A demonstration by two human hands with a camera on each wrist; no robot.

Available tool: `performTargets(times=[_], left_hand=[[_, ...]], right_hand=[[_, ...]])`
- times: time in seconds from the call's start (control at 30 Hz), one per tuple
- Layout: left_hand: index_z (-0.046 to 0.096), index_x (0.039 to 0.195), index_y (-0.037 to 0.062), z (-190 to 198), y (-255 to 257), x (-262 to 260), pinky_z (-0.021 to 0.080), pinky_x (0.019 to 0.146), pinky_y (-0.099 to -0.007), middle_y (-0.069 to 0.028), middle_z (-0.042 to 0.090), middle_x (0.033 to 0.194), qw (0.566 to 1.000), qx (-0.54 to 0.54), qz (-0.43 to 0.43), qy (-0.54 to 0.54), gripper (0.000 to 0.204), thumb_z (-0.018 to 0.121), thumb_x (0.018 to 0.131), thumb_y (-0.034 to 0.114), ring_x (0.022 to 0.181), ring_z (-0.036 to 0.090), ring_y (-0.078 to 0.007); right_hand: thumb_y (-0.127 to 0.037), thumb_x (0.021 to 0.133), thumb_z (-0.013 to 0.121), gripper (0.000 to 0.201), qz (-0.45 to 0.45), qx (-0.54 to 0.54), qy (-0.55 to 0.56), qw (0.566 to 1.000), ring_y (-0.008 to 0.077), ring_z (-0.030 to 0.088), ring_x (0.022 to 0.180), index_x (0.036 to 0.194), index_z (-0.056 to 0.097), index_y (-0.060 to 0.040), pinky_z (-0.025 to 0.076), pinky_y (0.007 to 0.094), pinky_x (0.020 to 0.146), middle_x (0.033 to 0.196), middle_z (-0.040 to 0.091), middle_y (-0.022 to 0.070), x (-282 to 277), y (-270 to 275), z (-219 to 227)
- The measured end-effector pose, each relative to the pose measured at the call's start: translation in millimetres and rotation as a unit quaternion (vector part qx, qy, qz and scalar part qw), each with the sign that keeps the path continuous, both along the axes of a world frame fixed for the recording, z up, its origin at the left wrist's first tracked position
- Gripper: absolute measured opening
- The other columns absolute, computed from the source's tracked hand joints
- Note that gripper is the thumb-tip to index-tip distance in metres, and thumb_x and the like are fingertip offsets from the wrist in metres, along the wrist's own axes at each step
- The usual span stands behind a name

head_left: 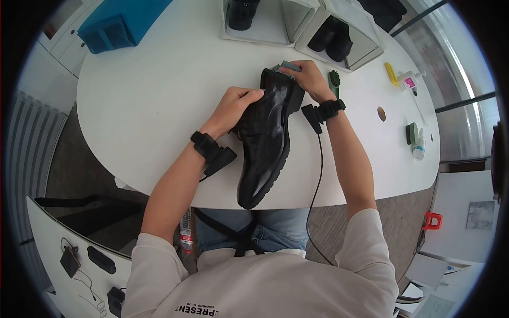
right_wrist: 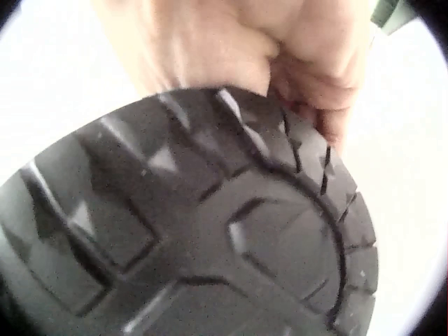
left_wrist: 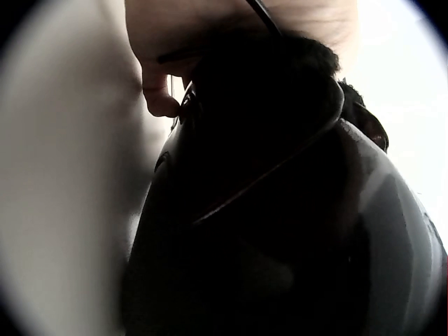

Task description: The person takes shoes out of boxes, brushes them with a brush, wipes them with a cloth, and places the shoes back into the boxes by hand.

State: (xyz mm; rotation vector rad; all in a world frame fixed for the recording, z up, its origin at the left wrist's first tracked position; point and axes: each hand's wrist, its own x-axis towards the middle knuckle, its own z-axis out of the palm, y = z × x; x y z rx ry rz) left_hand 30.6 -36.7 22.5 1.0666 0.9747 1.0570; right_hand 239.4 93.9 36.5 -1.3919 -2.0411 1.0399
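Observation:
A glossy black leather shoe (head_left: 263, 140) lies tilted over the near part of the white table, toe toward the person and heel away. My left hand (head_left: 235, 107) grips its side near the ankle opening, thumb on top; in the left wrist view the shoe's upper (left_wrist: 280, 210) is mostly dark below that hand (left_wrist: 231, 24). At the heel, my right hand (head_left: 312, 82) pinches a grey-blue cloth (head_left: 289, 65) against the shoe's back rim. The right wrist view is filled by the treaded sole (right_wrist: 280, 224), which hides most of the right fingers.
Two open white boxes (head_left: 302, 45) with black shoes inside stand at the far side. A green brush (head_left: 334, 79) lies by the right wrist. Farther right are a yellow brush (head_left: 391, 74), bottles (head_left: 419, 146) and another green brush (head_left: 411, 133). A teal bag (head_left: 119, 26) sits far left.

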Motion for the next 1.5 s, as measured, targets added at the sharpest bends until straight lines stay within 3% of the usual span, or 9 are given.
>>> performTargets(times=[0.27, 0.47, 0.63, 0.73, 0.93, 1.13, 1.33, 1.4, 1.5], left_hand=[[0.066, 0.096, -0.0083, -1.8, 1.1, -1.2, 0.048, 0.071, -0.0233, -0.0062, 0.067, 0.085, 1.0, 0.004, -0.002, -0.008, 0.038, 0.055, 0.092, 0.027, 0.075, 0.061, -0.0104], [0.066, 0.096, -0.0083, -2.0, 2.4, 0.2, 0.048, 0.071, -0.0231, -0.0062, 0.067, 0.085, 1.0, 0.007, 0.003, -0.013, 0.037, 0.055, 0.092, 0.027, 0.076, 0.061, -0.0104], [0.066, 0.095, -0.0082, -4.9, 2.0, 0.8, 0.048, 0.07, -0.0225, -0.0059, 0.066, 0.085, 1.0, 0.003, -0.007, -0.024, 0.037, 0.055, 0.092, 0.027, 0.075, 0.061, -0.0099], [0.066, 0.094, -0.0081, -1.1, 1.3, -0.6, 0.048, 0.068, -0.0225, -0.0051, 0.066, 0.085, 1.0, 0.0, 0.004, -0.018, 0.037, 0.055, 0.093, 0.027, 0.075, 0.06, -0.0091], [0.066, 0.091, -0.0072, -8.3, 4.4, -3.4, 0.046, 0.066, -0.0228, -0.0037, 0.065, 0.082, 1.0, 0.007, -0.007, -0.01, 0.037, 0.054, 0.093, 0.027, 0.072, 0.058, -0.0076], [0.066, 0.086, -0.0069, -9.9, 4.8, -1.7, 0.045, 0.064, -0.0233, -0.0021, 0.063, 0.079, 1.0, 0.011, -0.004, 0.007, 0.037, 0.056, 0.092, 0.028, 0.07, 0.056, -0.007], [0.065, 0.102, -0.0106, -11.7, 2.7, -4.2, 0.047, 0.074, -0.0232, -0.0074, 0.067, 0.091, 1.0, 0.02, -0.012, -0.005, 0.042, 0.056, 0.092, 0.029, 0.083, 0.059, -0.0092], [0.064, 0.108, -0.0108, -11.9, 4.4, -4.3, 0.047, 0.077, -0.0227, -0.0093, 0.067, 0.095, 1.0, 0.015, -0.013, 0.003, 0.044, 0.056, 0.091, 0.029, 0.085, 0.061, -0.0104], [0.065, 0.103, -0.0102, -3.3, 2.4, -2.7, 0.048, 0.074, -0.0231, -0.0084, 0.067, 0.092, 1.0, 0.008, -0.019, -0.005, 0.042, 0.056, 0.092, 0.029, 0.082, 0.061, -0.0101]], right_hand=[[-0.012, 0.088, 0.063, 0.017, 0.048, 0.016, -0.032, 0.998, 0.0072, 0.048, 0.068, 0.093, 0.067, 0.0041, 0.042, 0.0242, 0.065, 0.074, 0.059, -0.0005, 12.5, -6.2, 5.3], [-0.005, 0.085, 0.062, 0.017, 0.059, -0.002, 0.059, 0.997, 0.0107, 0.057, 0.08, 0.099, 0.068, 0.0021, 0.047, 0.0258, 0.073, 0.085, 0.067, 0.0057, 18.0, -31.8, 32.1], [-0.002, 0.08, 0.065, 0.018, 0.088, 0.204, -0.024, 0.975, 0.0248, 0.063, 0.083, 0.098, 0.067, 0.0014, 0.049, 0.0318, 0.076, 0.094, 0.066, 0.0104, 8.6, -60.2, 48.1], [-0.001, 0.076, 0.067, 0.02, 0.094, 0.218, 0.002, 0.971, 0.0316, 0.062, 0.084, 0.096, 0.067, 0.0009, 0.05, 0.0338, 0.076, 0.096, 0.063, 0.0122, -4.7, -78.4, 52.4], [0.003, 0.072, 0.068, 0.022, 0.095, 0.228, 0.022, 0.969, 0.0317, 0.062, 0.086, 0.093, 0.068, -0.0003, 0.05, 0.0359, 0.076, 0.094, 0.063, 0.0128, -23.0, -132.1, 64.7], [0.01, 0.06, 0.066, 0.035, 0.26, 0.205, 0.096, 0.939, 0.0285, 0.058, 0.088, 0.092, 0.069, -0.0042, 0.049, 0.0352, 0.077, 0.095, 0.063, 0.0099, -26.9, -181.9, 64.4], [0.001, 0.06, 0.064, 0.023, 0.371, 0.212, 0.109, 0.897, 0.0235, 0.052, 0.084, 0.083, 0.064, -0.001, 0.043, 0.0331, 0.075, 0.083, 0.058, 0.0065, -44.2, -227.4, 61.2], [0.0, 0.06, 0.062, 0.03, 0.4, 0.198, 0.105, 0.889, 0.0236, 0.052, 0.083, 0.089, 0.064, 0.001, 0.043, 0.0328, 0.073, 0.091, 0.06, 0.0072, -45.8, -240.0, 60.0], [-0.008, 0.064, 0.063, 0.027, 0.468, 0.226, 0.024, 0.854, 0.0198, 0.051, 0.081, 0.09, 0.061, 0.0, 0.041, 0.0308, 0.069, 0.085, 0.056, 0.0054, -45.3, -256.7, 57.9]])
